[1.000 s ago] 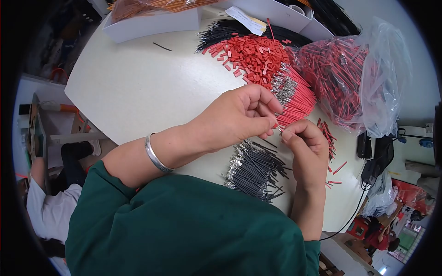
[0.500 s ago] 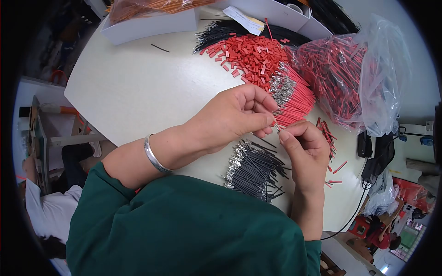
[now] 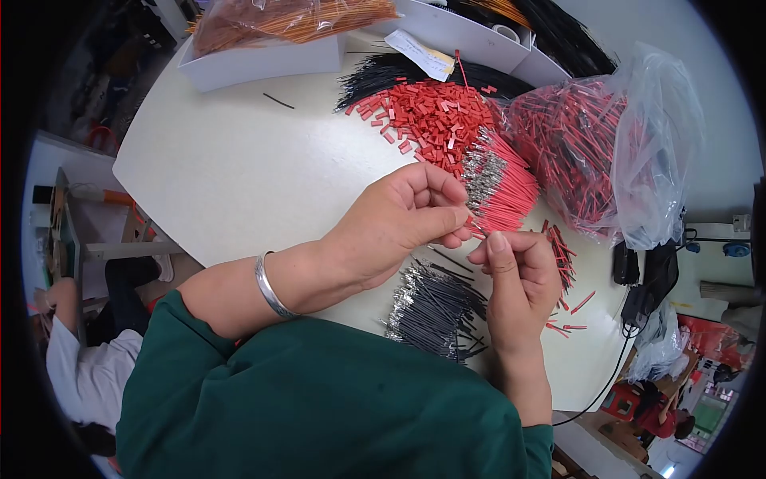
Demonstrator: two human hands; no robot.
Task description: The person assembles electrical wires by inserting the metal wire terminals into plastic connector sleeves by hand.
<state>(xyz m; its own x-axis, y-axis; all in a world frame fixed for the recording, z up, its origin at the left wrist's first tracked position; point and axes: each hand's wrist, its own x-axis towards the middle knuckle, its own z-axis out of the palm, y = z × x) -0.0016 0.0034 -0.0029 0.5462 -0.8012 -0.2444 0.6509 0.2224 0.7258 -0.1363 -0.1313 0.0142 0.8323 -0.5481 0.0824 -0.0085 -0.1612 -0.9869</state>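
Note:
Over the table, my left hand point(image 3: 415, 209) is closed in a pinch, with a small red connector housing mostly hidden at its thumb and fingertip. My right hand point(image 3: 519, 275) pinches a thin dark wire point(image 3: 481, 231), its short end pointing at the left fingertips. The two hands almost touch. Behind them lie red wires with metal terminals point(image 3: 508, 188), fanned beside a heap of red connector housings point(image 3: 435, 120). Below, nearer my body, is a pile of short black wires point(image 3: 439, 311) with silver terminals. Whether wire and housing are joined is hidden by my fingers.
A clear plastic bag point(image 3: 566, 152) of red wires stands at the right, near finished-looking red and black pieces point(image 3: 561, 259). White boxes point(image 3: 267, 68) line the back, with long black wires point(image 3: 375, 76) in front. Another person point(image 3: 88, 359) sits at the left.
Both hands appear slightly lower in view, along with the table, as the camera shifts. The right fingers have curled closer around the wire; the pinches stay together.

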